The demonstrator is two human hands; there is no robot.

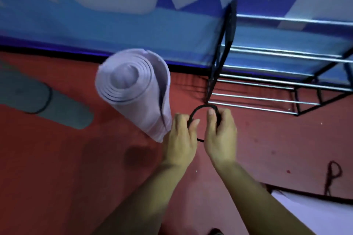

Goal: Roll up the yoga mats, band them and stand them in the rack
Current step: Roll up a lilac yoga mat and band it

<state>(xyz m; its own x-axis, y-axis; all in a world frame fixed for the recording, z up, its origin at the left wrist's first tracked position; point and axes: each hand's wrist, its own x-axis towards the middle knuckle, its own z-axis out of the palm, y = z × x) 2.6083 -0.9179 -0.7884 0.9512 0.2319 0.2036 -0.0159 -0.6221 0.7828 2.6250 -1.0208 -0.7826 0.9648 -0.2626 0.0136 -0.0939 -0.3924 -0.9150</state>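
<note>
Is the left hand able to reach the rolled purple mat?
Probably yes. The purple mat stands right beside the left hand, nothing between them. But that hand and the right hand are pinching the black band, so it must let go first.

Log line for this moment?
step: banding | left hand, right hand: grip black elastic band | lavender rolled foam mat: on end, unbanded | grey rolled mat: lying, banded
</note>
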